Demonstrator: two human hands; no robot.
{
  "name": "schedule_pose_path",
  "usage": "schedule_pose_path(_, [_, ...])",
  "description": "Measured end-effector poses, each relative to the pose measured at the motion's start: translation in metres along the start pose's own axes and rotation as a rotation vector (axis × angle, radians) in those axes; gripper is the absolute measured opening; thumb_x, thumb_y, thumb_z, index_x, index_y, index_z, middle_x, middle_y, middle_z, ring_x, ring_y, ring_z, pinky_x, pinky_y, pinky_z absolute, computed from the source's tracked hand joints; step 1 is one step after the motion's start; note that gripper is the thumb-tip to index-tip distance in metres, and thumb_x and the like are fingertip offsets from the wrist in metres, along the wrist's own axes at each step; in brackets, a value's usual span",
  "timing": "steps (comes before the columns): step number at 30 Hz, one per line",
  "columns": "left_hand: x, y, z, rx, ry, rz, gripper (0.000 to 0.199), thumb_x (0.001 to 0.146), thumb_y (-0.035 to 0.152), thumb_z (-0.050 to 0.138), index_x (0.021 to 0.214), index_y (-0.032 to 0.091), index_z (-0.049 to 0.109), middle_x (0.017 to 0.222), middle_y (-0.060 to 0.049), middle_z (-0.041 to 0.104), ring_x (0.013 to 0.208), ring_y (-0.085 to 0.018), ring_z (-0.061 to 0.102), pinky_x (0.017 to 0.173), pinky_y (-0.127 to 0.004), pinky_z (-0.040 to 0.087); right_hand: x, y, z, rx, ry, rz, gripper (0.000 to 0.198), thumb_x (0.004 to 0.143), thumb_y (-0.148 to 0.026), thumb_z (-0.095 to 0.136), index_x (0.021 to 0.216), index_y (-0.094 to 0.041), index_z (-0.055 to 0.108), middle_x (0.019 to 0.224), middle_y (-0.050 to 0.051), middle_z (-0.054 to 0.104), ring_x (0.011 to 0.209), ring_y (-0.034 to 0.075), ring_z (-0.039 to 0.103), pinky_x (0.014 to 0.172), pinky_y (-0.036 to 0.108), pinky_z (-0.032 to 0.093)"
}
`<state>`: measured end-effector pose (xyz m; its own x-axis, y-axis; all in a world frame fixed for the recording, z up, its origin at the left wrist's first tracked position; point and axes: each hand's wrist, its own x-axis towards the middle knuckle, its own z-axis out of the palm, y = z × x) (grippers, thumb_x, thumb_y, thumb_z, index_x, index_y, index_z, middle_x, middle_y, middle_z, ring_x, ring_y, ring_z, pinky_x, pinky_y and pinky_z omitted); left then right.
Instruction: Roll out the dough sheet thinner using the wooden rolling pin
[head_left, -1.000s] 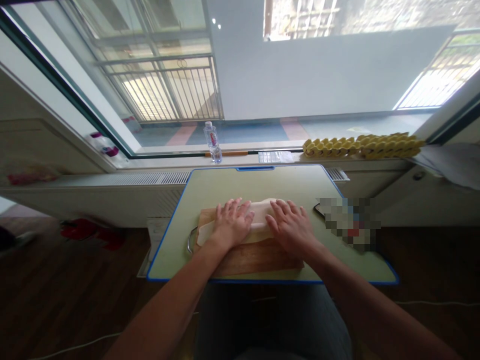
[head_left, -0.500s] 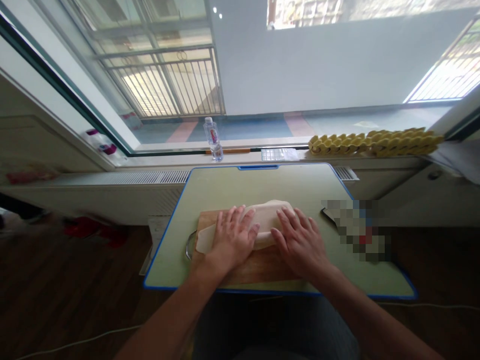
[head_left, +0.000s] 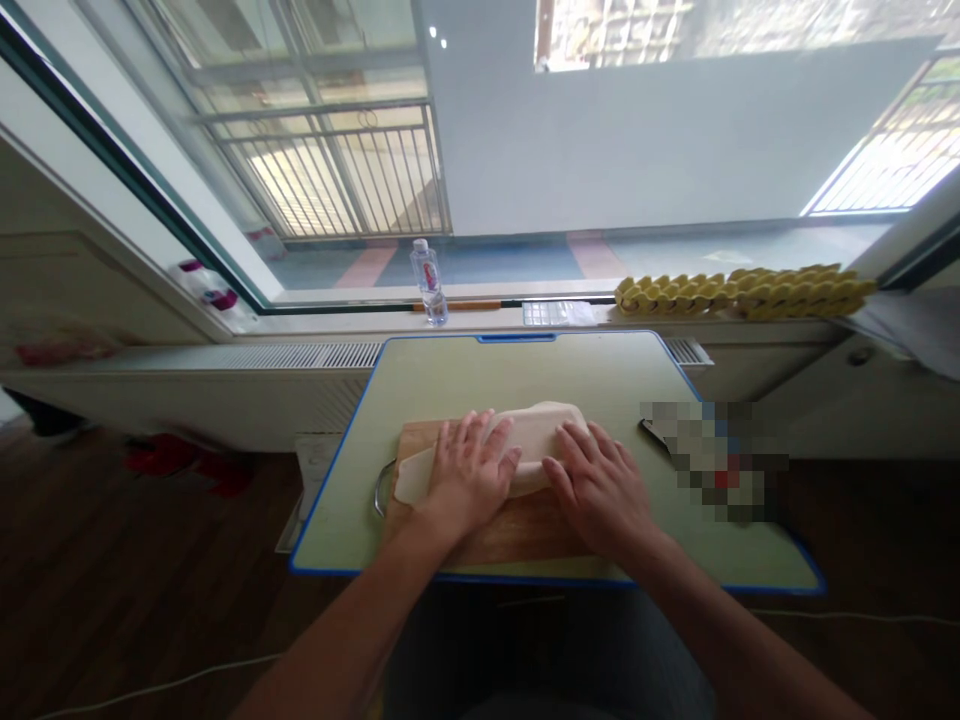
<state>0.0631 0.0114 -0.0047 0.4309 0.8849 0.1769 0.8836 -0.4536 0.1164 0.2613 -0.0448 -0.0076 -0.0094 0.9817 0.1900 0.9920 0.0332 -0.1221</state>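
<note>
A pale sheet of dough point(head_left: 536, 435) lies across a wooden cutting board point(head_left: 517, 535), with a thicker rolled fold along its near side. Whether anything is wrapped inside that fold is hidden. My left hand point(head_left: 472, 470) rests palm down on the left part of the dough, fingers stretched forward. On the right part, my right hand point(head_left: 604, 485) presses down in the same way, its fingers extended and slightly apart. A flap of dough sticks out left of my left hand. The board has a metal handle point(head_left: 380, 490) at its left end.
The board sits on a small pale-green table point(head_left: 465, 370) with a blue rim. At its right lies a blurred-out object point(head_left: 712, 460). Behind, the windowsill holds a clear plastic bottle point(head_left: 430, 285), a blister-like sheet point(head_left: 559, 313) and yellow egg trays point(head_left: 742, 290).
The view has shifted very slightly. Both hands stay in nearly the same place on the dough, which looks the same.
</note>
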Motion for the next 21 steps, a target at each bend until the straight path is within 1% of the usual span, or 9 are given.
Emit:
schedule_pose_path(2, [-0.016, 0.005, -0.001, -0.021, 0.035, 0.013, 0.053, 0.109, 0.048, 0.039, 0.155, 0.028, 0.057, 0.165, -0.011, 0.050, 0.154, -0.035, 0.043, 0.128, -0.064, 0.028, -0.018, 0.001, 0.001, 0.036, 0.022, -0.002, 0.057, 0.109, -0.048, 0.037, 0.157, -0.022, 0.054, 0.163, 0.010, 0.052, 0.152, 0.033, 0.042, 0.122, 0.054, 0.034])
schedule_pose_path(4, [-0.025, 0.008, -0.002, -0.049, 0.054, 0.009, 0.051, 0.108, 0.048, 0.042, 0.153, 0.029, 0.058, 0.166, -0.010, 0.050, 0.154, -0.035, 0.042, 0.128, -0.065, 0.028, -0.026, 0.003, 0.001, 0.064, 0.020, -0.003, 0.057, 0.109, -0.048, 0.038, 0.158, -0.024, 0.053, 0.164, 0.010, 0.051, 0.153, 0.034, 0.042, 0.124, 0.058, 0.031])
schedule_pose_path(6, [-0.027, 0.009, -0.003, -0.065, 0.066, -0.003, 0.051, 0.108, 0.048, 0.044, 0.153, 0.028, 0.058, 0.165, -0.010, 0.051, 0.154, -0.035, 0.042, 0.128, -0.065, 0.029, -0.021, 0.005, -0.001, 0.085, -0.013, 0.006, 0.058, 0.108, -0.050, 0.038, 0.157, -0.024, 0.054, 0.164, 0.010, 0.051, 0.154, 0.034, 0.040, 0.125, 0.062, 0.028])
schedule_pose_path(8, [-0.026, 0.010, -0.004, -0.068, 0.078, -0.022, 0.051, 0.108, 0.048, 0.045, 0.153, 0.027, 0.058, 0.164, -0.010, 0.052, 0.154, -0.035, 0.043, 0.128, -0.064, 0.029, -0.010, 0.010, -0.004, 0.101, -0.032, 0.039, 0.059, 0.109, -0.052, 0.036, 0.158, -0.024, 0.052, 0.166, 0.009, 0.049, 0.155, 0.034, 0.038, 0.125, 0.064, 0.027])
schedule_pose_path(11, [-0.029, 0.012, -0.004, -0.071, 0.101, -0.038, 0.051, 0.107, 0.049, 0.046, 0.151, 0.025, 0.060, 0.163, -0.010, 0.054, 0.153, -0.035, 0.044, 0.128, -0.063, 0.030, 0.004, 0.018, -0.006, 0.135, -0.009, 0.080, 0.061, 0.109, -0.054, 0.035, 0.159, -0.023, 0.051, 0.165, 0.009, 0.049, 0.155, 0.034, 0.038, 0.125, 0.061, 0.029])
schedule_pose_path(13, [-0.037, 0.015, -0.005, -0.081, 0.112, -0.038, 0.051, 0.107, 0.049, 0.047, 0.150, 0.026, 0.061, 0.162, -0.009, 0.055, 0.152, -0.034, 0.045, 0.129, -0.062, 0.029, 0.003, 0.022, -0.004, 0.165, 0.001, 0.046, 0.059, 0.108, -0.056, 0.039, 0.153, -0.022, 0.057, 0.161, 0.010, 0.054, 0.153, 0.035, 0.041, 0.124, 0.058, 0.032])
schedule_pose_path(16, [-0.052, 0.018, -0.006, -0.102, 0.090, -0.023, 0.052, 0.107, 0.050, 0.047, 0.150, 0.025, 0.060, 0.160, -0.010, 0.057, 0.151, -0.034, 0.047, 0.128, -0.062, 0.031, -0.013, 0.026, 0.000, 0.190, 0.022, -0.036, 0.054, 0.105, -0.059, 0.049, 0.144, -0.025, 0.066, 0.158, 0.008, 0.058, 0.153, 0.036, 0.041, 0.124, 0.058, 0.033])
schedule_pose_path(19, [-0.064, 0.021, -0.006, -0.112, 0.052, -0.002, 0.056, 0.107, 0.054, 0.048, 0.152, 0.022, 0.058, 0.159, -0.011, 0.058, 0.149, -0.035, 0.050, 0.125, -0.064, 0.035, -0.032, 0.028, 0.001, 0.197, 0.053, -0.079, 0.053, 0.101, -0.059, 0.057, 0.144, -0.030, 0.066, 0.160, 0.006, 0.055, 0.155, 0.036, 0.037, 0.125, 0.062, 0.029])
schedule_pose_path(21, [-0.067, 0.021, -0.007, -0.114, 0.040, 0.000, 0.058, 0.105, 0.055, 0.052, 0.152, 0.022, 0.057, 0.159, -0.012, 0.057, 0.148, -0.036, 0.051, 0.125, -0.065, 0.035, -0.040, 0.031, 0.001, 0.210, 0.057, -0.101, 0.054, 0.097, -0.058, 0.065, 0.144, -0.032, 0.066, 0.161, 0.006, 0.054, 0.156, 0.037, 0.037, 0.125, 0.063, 0.030])
